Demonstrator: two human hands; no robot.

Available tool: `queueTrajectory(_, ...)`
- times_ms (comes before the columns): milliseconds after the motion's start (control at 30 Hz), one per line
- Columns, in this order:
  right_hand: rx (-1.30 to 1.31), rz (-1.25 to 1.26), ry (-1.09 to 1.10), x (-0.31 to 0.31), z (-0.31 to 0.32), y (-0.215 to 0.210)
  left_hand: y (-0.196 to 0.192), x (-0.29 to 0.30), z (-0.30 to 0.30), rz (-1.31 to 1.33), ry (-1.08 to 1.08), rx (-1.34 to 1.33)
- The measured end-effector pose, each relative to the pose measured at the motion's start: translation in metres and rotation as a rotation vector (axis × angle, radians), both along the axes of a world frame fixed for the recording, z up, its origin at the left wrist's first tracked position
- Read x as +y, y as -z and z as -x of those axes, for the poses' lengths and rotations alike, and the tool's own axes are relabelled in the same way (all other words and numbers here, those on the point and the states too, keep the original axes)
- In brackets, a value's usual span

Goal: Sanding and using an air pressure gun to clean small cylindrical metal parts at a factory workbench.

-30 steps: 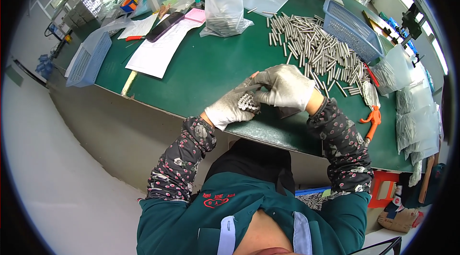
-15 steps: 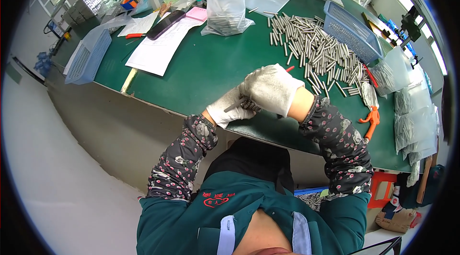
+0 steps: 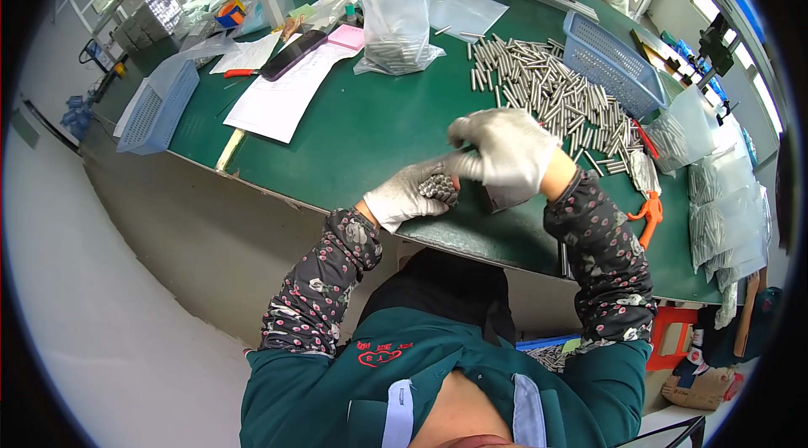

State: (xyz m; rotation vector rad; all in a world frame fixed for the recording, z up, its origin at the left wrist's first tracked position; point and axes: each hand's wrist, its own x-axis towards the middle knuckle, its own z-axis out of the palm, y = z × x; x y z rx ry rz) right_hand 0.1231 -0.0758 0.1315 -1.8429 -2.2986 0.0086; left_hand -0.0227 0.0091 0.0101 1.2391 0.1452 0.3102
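Note:
My left hand [image 3: 406,197], in a whitish work glove, is closed around a bundle of short metal pins [image 3: 438,188], whose round ends face up. Just right of it my right hand [image 3: 513,149], gloved too, hovers over the table's front part. Its fingers are smeared by motion and point toward the bundle; whether they hold anything I cannot make out. Under the right hand sits a dark grey block-like thing [image 3: 508,198], partly hidden. Beyond that hand spreads a large heap of loose metal pins [image 3: 551,86].
A blue plastic basket [image 3: 614,61] stands behind the heap, another basket [image 3: 160,107] at left. Clear bags of pins [image 3: 724,212] line the right edge, near an orange-handled tool [image 3: 648,216]. A pin-filled bag [image 3: 397,23], papers [image 3: 282,98] and a dark case [image 3: 293,55] lie farther back.
My right hand has moved right, off the left hand, uncovering the pin bundle's ends. The grey block under it shows now. A single pin that jutted from the left hand no longer shows.

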Motion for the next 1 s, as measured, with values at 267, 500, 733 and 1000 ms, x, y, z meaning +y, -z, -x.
queueTrajectory(267, -0.033, 0.053, -0.056, -0.008, -0.025, 0.018, 0.001, 0.002, 0.001, -0.001, 0.06, 0.066)
queueTrajectory(500, -0.069, -0.091, -0.265, 0.009, -0.029, 0.029, 0.005, 0.007, -0.002, -0.07, 0.098, 0.064)
queueTrajectory(733, -0.047, -0.125, -0.175, 0.005, -0.041, 0.019, 0.004, 0.003, 0.002, -0.002, 0.047, 0.057)
queueTrajectory(1000, -0.066, -0.128, -0.181, 0.011, -0.046, 0.03, 0.004, 0.004, 0.0, -0.043, 0.088, 0.074)
